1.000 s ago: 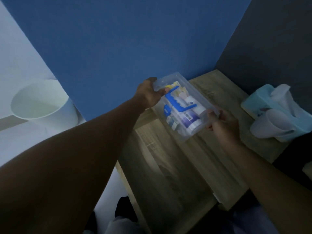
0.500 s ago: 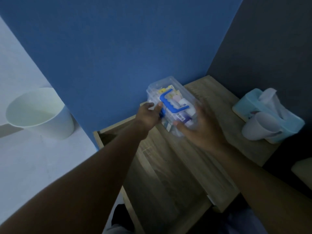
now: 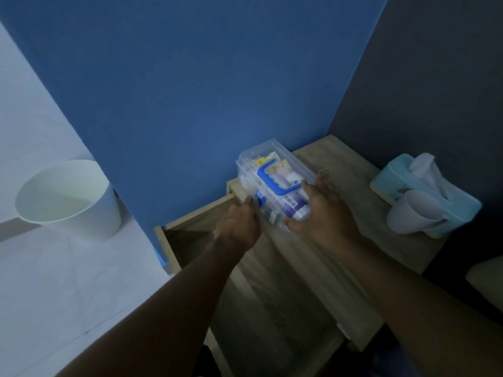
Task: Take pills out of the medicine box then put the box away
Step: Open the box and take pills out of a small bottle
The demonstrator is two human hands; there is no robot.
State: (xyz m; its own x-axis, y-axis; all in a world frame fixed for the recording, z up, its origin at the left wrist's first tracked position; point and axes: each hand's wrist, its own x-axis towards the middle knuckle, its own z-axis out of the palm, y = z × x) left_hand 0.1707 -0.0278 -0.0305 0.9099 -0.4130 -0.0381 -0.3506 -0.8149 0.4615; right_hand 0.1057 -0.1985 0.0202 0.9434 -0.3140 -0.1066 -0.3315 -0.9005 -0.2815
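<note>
A clear plastic medicine box (image 3: 275, 170) with a blue handle and blue front clasp rests on the wooden cabinet top (image 3: 340, 240) against the blue wall. Bottles and packets show through its lid. My left hand (image 3: 239, 227) pinches the blue clasp at the box's near left corner. My right hand (image 3: 318, 210) lies over the box's near right end, fingers spread on the lid. The lid is down.
A pale blue tissue box (image 3: 424, 191) with a white cup (image 3: 413, 213) leaning on it stands at the right. A white bin (image 3: 70, 200) sits on the floor at left. An open wooden drawer (image 3: 185, 240) gapes below my left hand.
The box has come down from mid-air onto the cabinet top near the wall. My left hand shifted from the box's far end to the front clasp; my right hand slid onto the lid.
</note>
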